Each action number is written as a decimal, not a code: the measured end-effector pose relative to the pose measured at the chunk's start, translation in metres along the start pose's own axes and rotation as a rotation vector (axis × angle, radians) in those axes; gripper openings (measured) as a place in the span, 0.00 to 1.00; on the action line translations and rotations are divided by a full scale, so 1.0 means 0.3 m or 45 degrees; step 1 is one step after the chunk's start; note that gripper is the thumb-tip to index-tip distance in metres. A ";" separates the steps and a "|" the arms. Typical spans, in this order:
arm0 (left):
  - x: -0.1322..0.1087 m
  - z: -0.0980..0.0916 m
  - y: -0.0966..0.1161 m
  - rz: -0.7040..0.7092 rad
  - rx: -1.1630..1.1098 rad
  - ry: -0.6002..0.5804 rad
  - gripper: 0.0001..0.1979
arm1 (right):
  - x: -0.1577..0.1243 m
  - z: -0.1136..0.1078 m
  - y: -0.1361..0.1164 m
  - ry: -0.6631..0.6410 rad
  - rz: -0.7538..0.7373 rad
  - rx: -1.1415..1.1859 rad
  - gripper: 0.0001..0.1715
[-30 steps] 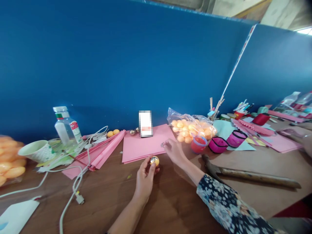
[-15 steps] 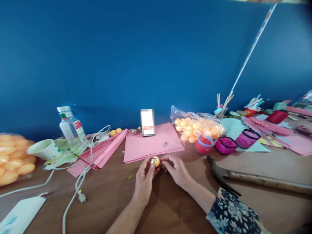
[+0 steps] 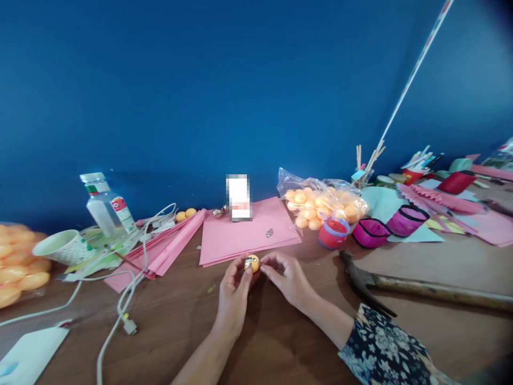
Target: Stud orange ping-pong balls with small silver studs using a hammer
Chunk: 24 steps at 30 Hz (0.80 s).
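My left hand (image 3: 234, 291) pinches a small orange ball (image 3: 253, 263) with shiny bits stuck on it, holding it just above the brown table. My right hand (image 3: 286, 278) is beside the ball, its fingertips pinched together against the ball's right side; whatever tiny piece is in them I cannot make out. Just behind lies a stack of pink paper (image 3: 244, 235) with a small cluster of shiny beads (image 3: 270, 233) on it.
A bag of orange balls (image 3: 320, 206) and a red cup (image 3: 333, 234) stand right of the paper, a hammer (image 3: 417, 289) further right. At left are a white cable (image 3: 120, 299), a bottle (image 3: 105, 206), a paper cup (image 3: 60, 246) and more orange balls (image 3: 18, 267).
My right hand drew back from the beads on the pink paper and came to the ball held in my left hand. The view tilted down slightly.
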<state>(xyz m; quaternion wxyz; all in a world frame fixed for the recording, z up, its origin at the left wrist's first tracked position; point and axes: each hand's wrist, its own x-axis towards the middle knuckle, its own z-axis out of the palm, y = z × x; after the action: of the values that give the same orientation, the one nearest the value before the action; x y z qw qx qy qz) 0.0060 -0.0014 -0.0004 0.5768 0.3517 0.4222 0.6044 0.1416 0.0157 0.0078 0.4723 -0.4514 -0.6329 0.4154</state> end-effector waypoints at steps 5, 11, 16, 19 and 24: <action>0.001 0.001 0.001 0.007 -0.023 -0.008 0.19 | -0.002 0.005 0.003 0.017 0.032 0.045 0.10; 0.002 -0.001 -0.004 -0.014 0.016 0.022 0.19 | 0.001 -0.007 -0.012 0.058 -0.011 -0.019 0.09; 0.001 0.001 -0.001 -0.008 0.013 0.039 0.20 | 0.000 -0.007 -0.026 0.053 -0.016 -0.024 0.06; 0.000 0.003 0.001 -0.013 0.014 0.039 0.21 | 0.001 -0.004 -0.025 0.076 -0.025 -0.010 0.04; 0.001 -0.001 -0.003 -0.018 0.010 0.023 0.22 | 0.003 -0.010 -0.022 0.092 -0.050 -0.014 0.03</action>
<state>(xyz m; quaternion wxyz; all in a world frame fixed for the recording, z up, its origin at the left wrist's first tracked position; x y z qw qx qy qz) 0.0059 -0.0010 -0.0014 0.5758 0.3453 0.4322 0.6020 0.1431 0.0152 0.0150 0.5002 -0.4563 -0.6265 0.3861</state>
